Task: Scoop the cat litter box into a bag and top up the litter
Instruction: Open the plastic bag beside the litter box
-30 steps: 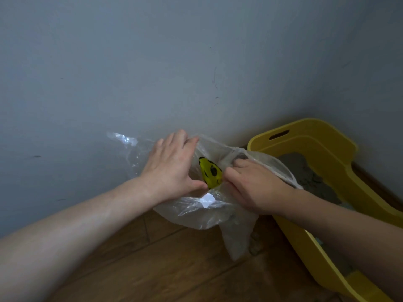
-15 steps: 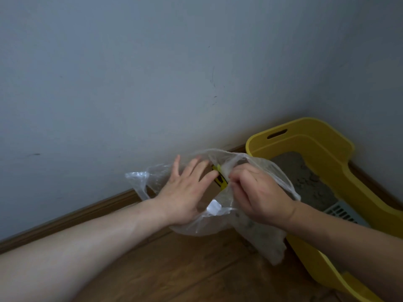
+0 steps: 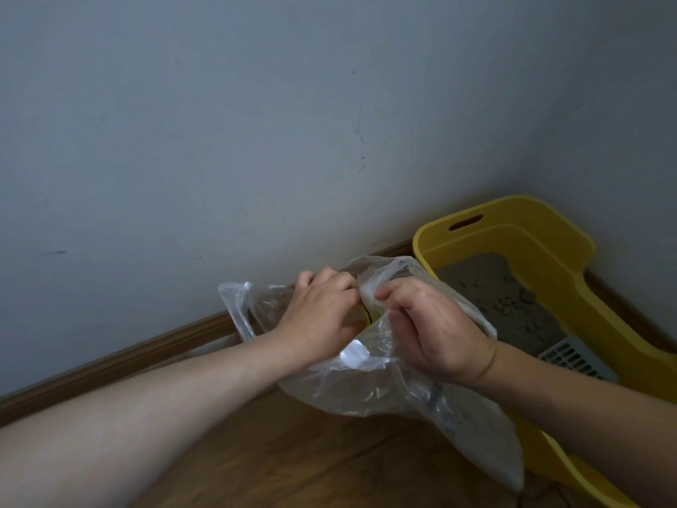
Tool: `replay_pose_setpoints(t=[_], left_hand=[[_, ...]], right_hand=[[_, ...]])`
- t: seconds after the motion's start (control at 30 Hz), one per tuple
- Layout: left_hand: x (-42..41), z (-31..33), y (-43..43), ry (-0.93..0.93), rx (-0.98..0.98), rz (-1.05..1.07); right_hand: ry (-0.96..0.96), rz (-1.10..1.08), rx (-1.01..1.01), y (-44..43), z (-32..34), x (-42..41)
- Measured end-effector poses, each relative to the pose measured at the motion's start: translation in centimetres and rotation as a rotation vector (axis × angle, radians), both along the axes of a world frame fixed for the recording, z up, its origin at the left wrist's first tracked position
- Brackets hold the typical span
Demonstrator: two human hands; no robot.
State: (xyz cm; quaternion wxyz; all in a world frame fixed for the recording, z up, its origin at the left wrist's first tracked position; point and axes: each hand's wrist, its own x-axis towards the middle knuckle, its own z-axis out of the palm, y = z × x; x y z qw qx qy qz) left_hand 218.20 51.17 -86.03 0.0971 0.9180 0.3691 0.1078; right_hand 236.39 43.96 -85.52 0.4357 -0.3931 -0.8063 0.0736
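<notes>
A grey wall [image 3: 256, 141] meets the wooden floor [image 3: 293, 467] in a corner, with the yellow litter box [image 3: 549, 251] at the far right. Just left of it I hold the clear bag [image 3: 366, 390]. My left hand [image 3: 322, 317] and right hand [image 3: 432, 331] both curl round its bunched top. I judge the film light, limp and slippery, best gripped at the rim. A yellow object [image 3: 367, 317] inside is mostly hidden by my hands, and the other contents are hard to make out.

The bag [image 3: 370, 379] sits left of the litter box [image 3: 549, 258] (wall [image 3: 256, 122] behind), litter [image 3: 502, 298] in the box.
</notes>
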Motion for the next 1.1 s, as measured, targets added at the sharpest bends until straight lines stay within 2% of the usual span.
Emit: replay_pose_setpoints(t=[0.13,0.23,0.4,0.5,0.6,0.77,0.87,0.93,1.0,1.1], left_hand=[[-0.3,0.0,0.0,-0.225,-0.064,0.066],[-0.1,0.5,0.3,-0.311,-0.065,0.031],[-0.2,0.8,0.6,-0.335,-0.033,0.046],[-0.6,1.2,0.8,-0.343,-0.035,0.068],[-0.6,1.7,1.1,-0.330,0.050,0.060],[-1.2,2.4,2.7,-0.328,0.147,0.170],[-2.0,2.3,3.8,-0.279,0.104,0.278],[-2.4,1.6,4.0,-0.209,0.076,0.286],[-2.3,0.8,3.7,-0.176,0.030,0.257],[-1.9,0.0,3.3,-0.195,-0.093,0.223]], right_hand=[[-0.059,0.044,0.017,-0.3,0.0,0.4],[-0.107,0.043,0.023,-0.5,0.1,0.8],[-0.313,0.093,0.086,-0.8,0.8,0.9],[-0.470,0.100,0.013,-0.9,1.1,1.0],[-0.643,0.028,-0.038,-0.7,1.2,0.9],[-0.733,-0.122,-0.333,-0.8,-0.2,0.9],[-0.774,-0.176,-0.627,-0.9,-1.3,1.1],[-0.734,-0.168,-0.733,-0.6,-1.9,1.1],[-0.683,-0.165,-0.706,-0.4,-2.3,1.2],[-0.683,-0.109,-0.399,-0.3,-2.4,0.9]])
